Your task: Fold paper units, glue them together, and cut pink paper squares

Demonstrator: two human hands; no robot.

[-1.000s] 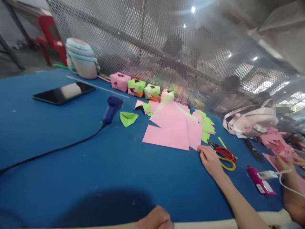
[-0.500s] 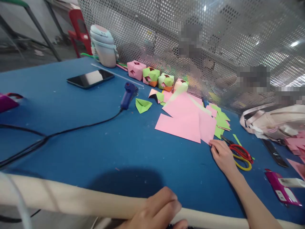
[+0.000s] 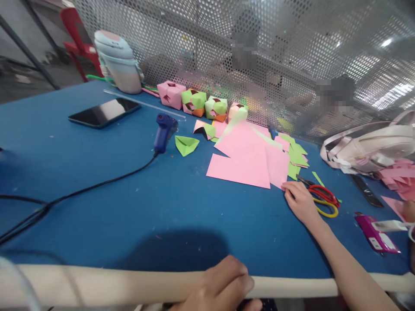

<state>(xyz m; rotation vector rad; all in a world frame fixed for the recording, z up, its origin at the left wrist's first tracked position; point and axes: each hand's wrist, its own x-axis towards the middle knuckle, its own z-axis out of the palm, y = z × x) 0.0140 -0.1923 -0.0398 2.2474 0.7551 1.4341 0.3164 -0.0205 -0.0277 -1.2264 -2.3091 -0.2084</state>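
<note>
My left hand is at the table's near edge, its fingers curled under; whatever they may hold is hidden. Farther out, my right hand has its fingers drawn together at the near corner of a pink paper sheet. Another cut pink sheet overlaps that one on its left. Close beside the right hand lie scissors with red and yellow handles. A folded green paper piece sits left of the sheets, near a blue glue gun.
Folded paper cubes line the mesh partition. A phone and a lidded bottle stand left; the glue gun's cable crosses the blue table. Rightward are green pieces, a purple power strip and a person's hand.
The camera view has shifted a little, moving the table objects leftward in the picture. My right hand stays at the pink sheet's corner. Another person's hand has appeared at the right edge.
</note>
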